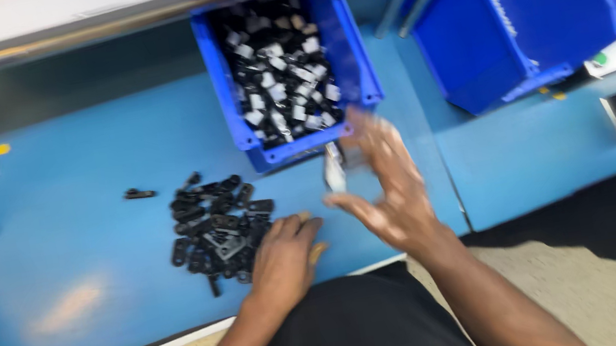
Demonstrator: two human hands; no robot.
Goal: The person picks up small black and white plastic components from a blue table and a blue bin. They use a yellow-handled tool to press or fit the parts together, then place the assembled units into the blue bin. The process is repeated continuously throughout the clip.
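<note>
Your big blue bench (91, 257) fills most of the view. On it, at the far right, a large blue bin (537, 5) sits tipped on its side. Next to it, straight ahead of you, is a smaller blue bin (214, 72) full of little black and silver parts (279, 70).

Closer to you, a pile of small black clips (218, 228) lies loose on the bench. One lone clip (138, 194) lies apart, off to the left of the pile.

Your left hand (285, 259) rests on the bench with its fingers curled at the near edge of the pile, touching the clips. I cannot tell if it holds one.

Your right hand (389, 193) is blurry. It is spread wide, just in front of the small bin. A small silver part (334, 169) shows just beside its fingers, but I cannot tell if you grip it.

It looks like you are bringing one silver part over to join a black clip. I think you need a firm pinch on each piece, held close together.
</note>
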